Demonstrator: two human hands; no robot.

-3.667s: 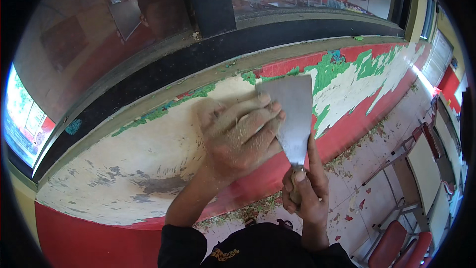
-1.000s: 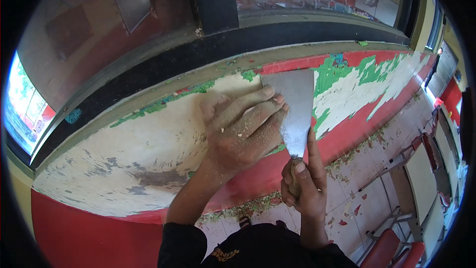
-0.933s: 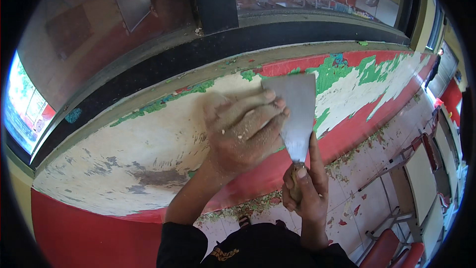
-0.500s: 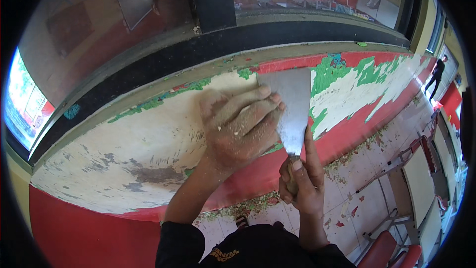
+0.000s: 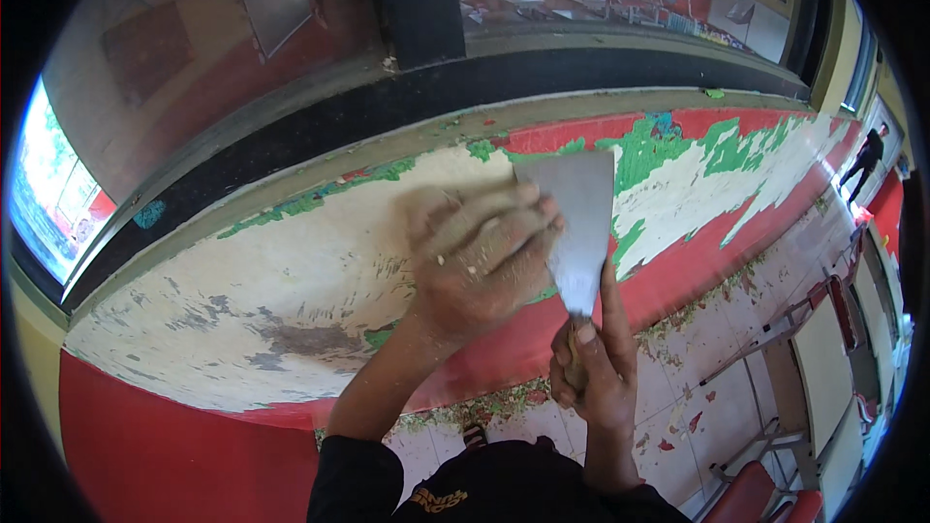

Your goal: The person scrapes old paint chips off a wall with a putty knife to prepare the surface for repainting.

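My right hand (image 5: 596, 368) is wrapped round the handle of a paint scraper (image 5: 579, 223), its index finger stretched along the blade. The wide metal blade points up and lies against the low wall below a window. Dusty and slightly blurred, my left hand (image 5: 484, 257) presses its fingers together on the blade's left edge; its thumb is hidden. Left of the blade, the wall is mostly bare off-white (image 5: 320, 261). To the right, patches of green paint (image 5: 644, 155) and white show, with red paint (image 5: 572, 134) above and below.
A dark window frame (image 5: 601, 68) and a ledge run above the wall. Paint flakes (image 5: 504, 402) litter the tiled floor along the wall's foot. Desks (image 5: 823, 368) and red chairs (image 5: 741, 499) stand at right. A person in dark clothes (image 5: 865, 165) is far off on the right.
The scraper has slid slightly down the wall, with both hands moving along with it. The whole view has shifted a little.
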